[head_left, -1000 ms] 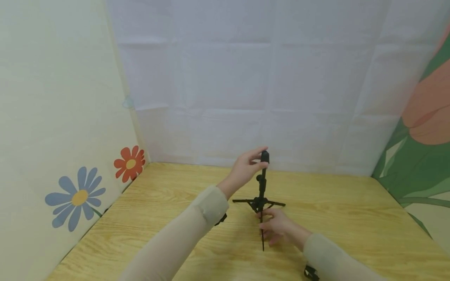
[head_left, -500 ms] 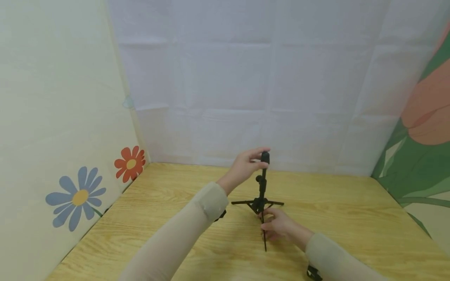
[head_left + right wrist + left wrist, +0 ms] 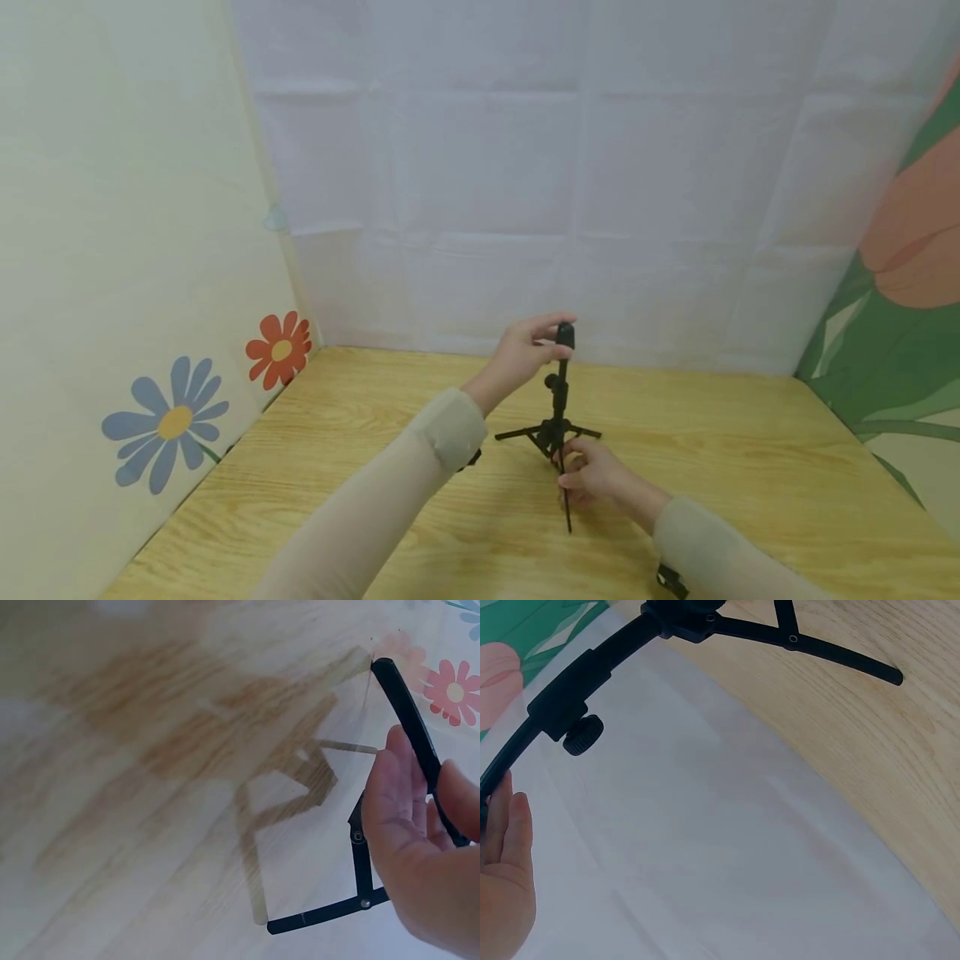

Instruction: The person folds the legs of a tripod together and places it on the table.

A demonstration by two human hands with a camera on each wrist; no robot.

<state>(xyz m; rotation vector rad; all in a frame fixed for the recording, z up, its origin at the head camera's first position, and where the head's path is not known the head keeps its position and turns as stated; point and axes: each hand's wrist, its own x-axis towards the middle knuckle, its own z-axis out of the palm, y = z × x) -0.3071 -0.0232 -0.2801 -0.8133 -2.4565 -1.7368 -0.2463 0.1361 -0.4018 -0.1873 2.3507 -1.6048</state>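
On the tabletop (image 3: 712, 467), the black tripod (image 3: 555, 430) stands upright toward the far edge, roughly midway between the far corners. The left hand (image 3: 519, 358) pinches its top (image 3: 566, 336) between thumb and fingers, while the right hand (image 3: 597, 475) pinches its near leg (image 3: 405, 709); a knob (image 3: 583, 736) juts from the post (image 3: 630, 640).

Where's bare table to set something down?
Bare wood: right of the black stand, up to the leaf-print wall, behind the right sleeve; also between the left sleeve and flower wall. Crowded: the stand's front leg, pinched by the right hand.
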